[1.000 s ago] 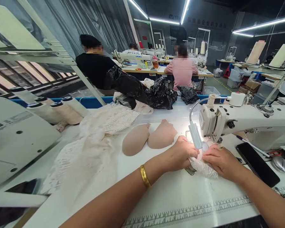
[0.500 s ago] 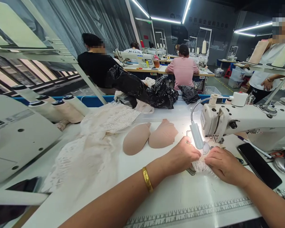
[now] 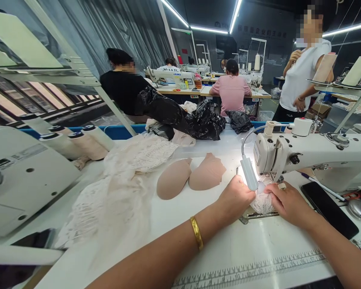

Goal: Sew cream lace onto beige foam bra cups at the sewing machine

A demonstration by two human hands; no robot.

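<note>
A piece of white lace fabric (image 3: 262, 204) lies under the head of the white sewing machine (image 3: 327, 150). My left hand (image 3: 236, 196) pinches its left edge, just below the lit grey lamp (image 3: 249, 173). On the right, my right hand (image 3: 289, 202) has fingers closed on the lace's upper right edge, beside the presser foot. The needle area is partly hidden by the lamp and my fingers. Two beige cups (image 3: 173, 179) (image 3: 207, 172) lie flat on the table to the left.
White lace garments (image 3: 120, 188) spread over the left of the table, near thread cones (image 3: 88, 146). A black phone (image 3: 329, 210), a pen and a silver round object (image 3: 359, 209) are at right. A ruler strip (image 3: 258, 268) runs along the front. Black bags and seated people are beyond.
The lace has come further into view between my hands, with my right hand slightly higher and my left slightly right. The standing person at right has moved left and turned.
</note>
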